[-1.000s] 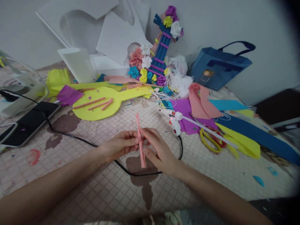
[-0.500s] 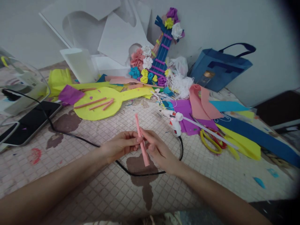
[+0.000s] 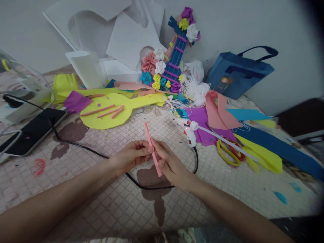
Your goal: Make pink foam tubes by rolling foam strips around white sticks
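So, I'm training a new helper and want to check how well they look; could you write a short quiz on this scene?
1. Which colour is the paper roll held between the left hand and the right hand?
A) yellow
B) pink
C) blue

2. True or false: the glue gun lies on the table, with neither hand on it.

3. Fill in the blank: several thin rolls lie on a flat ____ paper shape.

Key: 1. B; 2. true; 3. yellow
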The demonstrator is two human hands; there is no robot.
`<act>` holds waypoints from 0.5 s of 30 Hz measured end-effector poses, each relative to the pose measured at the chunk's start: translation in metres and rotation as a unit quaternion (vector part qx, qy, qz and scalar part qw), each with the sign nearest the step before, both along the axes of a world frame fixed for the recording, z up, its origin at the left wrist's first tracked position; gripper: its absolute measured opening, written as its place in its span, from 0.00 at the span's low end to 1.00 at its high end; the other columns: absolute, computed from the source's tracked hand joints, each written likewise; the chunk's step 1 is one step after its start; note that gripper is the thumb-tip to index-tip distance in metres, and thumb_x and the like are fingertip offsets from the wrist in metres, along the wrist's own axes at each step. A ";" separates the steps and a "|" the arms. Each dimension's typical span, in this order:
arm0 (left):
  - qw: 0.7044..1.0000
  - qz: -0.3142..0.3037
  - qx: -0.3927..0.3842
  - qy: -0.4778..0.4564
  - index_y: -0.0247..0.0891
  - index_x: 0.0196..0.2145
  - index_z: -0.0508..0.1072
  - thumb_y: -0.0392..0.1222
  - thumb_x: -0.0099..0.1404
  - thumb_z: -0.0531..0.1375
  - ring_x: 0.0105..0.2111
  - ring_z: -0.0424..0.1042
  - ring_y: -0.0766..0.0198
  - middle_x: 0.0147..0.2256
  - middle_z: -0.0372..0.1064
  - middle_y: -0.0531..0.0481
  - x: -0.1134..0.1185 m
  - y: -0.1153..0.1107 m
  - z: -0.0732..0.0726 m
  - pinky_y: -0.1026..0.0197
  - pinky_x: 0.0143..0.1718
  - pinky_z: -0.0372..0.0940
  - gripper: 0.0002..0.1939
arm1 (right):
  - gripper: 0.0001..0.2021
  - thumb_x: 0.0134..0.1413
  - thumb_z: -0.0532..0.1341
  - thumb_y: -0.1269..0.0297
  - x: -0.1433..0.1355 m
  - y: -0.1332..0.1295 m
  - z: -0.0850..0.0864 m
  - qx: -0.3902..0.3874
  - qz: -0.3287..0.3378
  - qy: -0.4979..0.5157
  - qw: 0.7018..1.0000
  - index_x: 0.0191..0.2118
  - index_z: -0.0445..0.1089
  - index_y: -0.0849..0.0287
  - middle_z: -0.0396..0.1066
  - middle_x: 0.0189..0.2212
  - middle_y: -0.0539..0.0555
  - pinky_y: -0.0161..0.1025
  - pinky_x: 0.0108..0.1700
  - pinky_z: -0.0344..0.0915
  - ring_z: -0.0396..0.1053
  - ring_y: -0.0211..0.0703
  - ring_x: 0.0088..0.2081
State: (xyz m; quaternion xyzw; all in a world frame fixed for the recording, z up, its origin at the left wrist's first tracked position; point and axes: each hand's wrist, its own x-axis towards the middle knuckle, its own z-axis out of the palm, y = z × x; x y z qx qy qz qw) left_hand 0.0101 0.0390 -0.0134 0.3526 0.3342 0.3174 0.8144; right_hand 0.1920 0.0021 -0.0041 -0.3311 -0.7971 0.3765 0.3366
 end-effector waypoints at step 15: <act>0.998 0.049 -0.041 -0.005 0.32 0.26 0.72 0.36 0.50 0.69 0.24 0.66 0.74 0.24 0.69 0.53 -0.003 0.007 0.006 0.70 0.29 0.62 0.09 | 0.10 0.63 0.51 0.59 0.010 -0.007 0.021 -0.020 -0.100 0.133 0.986 0.39 0.67 0.55 0.68 0.30 0.52 0.42 0.38 0.67 0.68 0.40 0.34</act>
